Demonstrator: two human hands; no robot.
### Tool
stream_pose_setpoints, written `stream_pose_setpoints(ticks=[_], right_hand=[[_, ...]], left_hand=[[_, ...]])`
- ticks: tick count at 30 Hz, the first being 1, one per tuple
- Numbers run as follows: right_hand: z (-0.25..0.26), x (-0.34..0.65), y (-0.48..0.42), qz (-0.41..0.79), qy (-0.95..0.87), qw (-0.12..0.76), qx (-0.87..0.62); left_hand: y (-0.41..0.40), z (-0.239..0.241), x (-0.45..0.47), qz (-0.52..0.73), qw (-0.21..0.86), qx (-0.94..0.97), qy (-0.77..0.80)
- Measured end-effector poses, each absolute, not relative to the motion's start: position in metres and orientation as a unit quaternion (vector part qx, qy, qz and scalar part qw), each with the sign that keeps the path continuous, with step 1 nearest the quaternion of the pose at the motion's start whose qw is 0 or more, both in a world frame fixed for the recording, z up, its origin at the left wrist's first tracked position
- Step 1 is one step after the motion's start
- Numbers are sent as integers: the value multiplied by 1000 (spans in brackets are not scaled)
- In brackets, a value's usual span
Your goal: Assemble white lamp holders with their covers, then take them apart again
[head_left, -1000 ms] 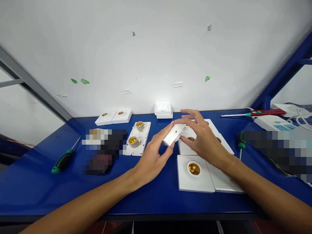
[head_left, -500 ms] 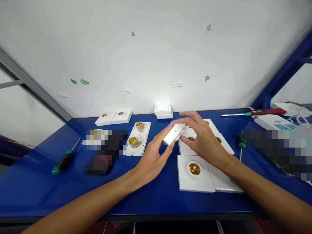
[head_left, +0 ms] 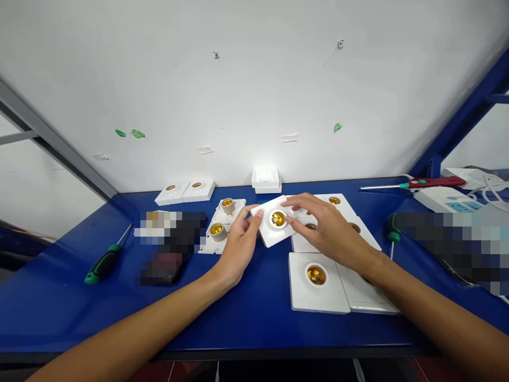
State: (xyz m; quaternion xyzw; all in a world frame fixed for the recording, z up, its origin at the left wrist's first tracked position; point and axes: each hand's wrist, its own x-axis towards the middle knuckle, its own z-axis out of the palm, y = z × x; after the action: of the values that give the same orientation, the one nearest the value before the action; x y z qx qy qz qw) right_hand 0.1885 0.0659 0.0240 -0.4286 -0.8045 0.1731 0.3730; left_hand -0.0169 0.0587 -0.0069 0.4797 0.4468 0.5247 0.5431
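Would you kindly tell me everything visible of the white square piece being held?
The white square piece looks like glossy plastic, with a raised round collar around a golden, metal-looking socket. It is held tilted over the blue table, socket facing the camera. The left hand pinches its left corner; the right hand appears to touch its right side, partly covering it.

Held lamp holder [head_left: 269, 233] in the person's left hand [head_left: 239, 246], right hand [head_left: 328, 228] at its right side. Lamp holder group [head_left: 322, 300] to the right on the table [head_left: 246, 323], partly beneath the right forearm [head_left: 429, 307]. Socket bases [head_left: 214, 245] left; stacked covers [head_left: 267, 187] behind, near the wall [head_left: 254, 95]; screwdriver [head_left: 102, 266] farthest left.
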Motion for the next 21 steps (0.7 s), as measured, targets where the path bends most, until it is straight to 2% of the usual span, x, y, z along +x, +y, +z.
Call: stream_pose_setpoints(ticks=[5,8,12,16,21], right_hand=[[21,190,67,168,-824,339,-422],[22,189,67,162,-826,328,-428],[24,188,66,158,-820,316,-451],[21,191,69,113,-830,306,-452],[8,196,74,75,-866,230,-438]], left_hand=[[61,-2,-17,527,593,376,479],[63,1,-20,519,585,365,506],[64,-1,-23,503,535,437,519],[61,-3,-21,446,443,543,557],[63,-7,-23,362,362,668,540]])
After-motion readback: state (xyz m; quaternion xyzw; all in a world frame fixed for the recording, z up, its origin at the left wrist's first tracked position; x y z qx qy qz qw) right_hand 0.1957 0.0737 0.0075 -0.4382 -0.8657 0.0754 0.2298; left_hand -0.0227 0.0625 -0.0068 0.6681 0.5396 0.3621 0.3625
